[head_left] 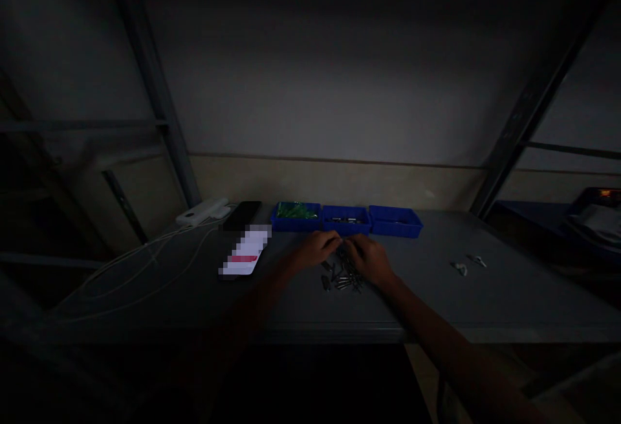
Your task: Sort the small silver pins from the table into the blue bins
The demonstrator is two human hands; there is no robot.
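Observation:
My left hand (316, 247) and my right hand (369, 258) meet fingertip to fingertip over the table, just in front of the middle blue bin (346, 226). Both have their fingers pinched together; whatever lies between them is too small and dark to make out. Under and between the hands spreads a loose pile of small metal parts (347, 278), thin and shiny. The middle bin holds similar-looking metal pieces. Green pieces (297, 211) fill the left blue bin (295, 224). In the right blue bin (395, 222) little shows beyond something small and dark.
A lit phone (246, 252) lies left of my hands, with a dark flat object (243, 215) behind it. A white power strip (202, 212) and loose white cables (145, 249) occupy the table's left side. Two small pale items (458, 268) rest at right. Metal shelf posts (514, 120) flank the table.

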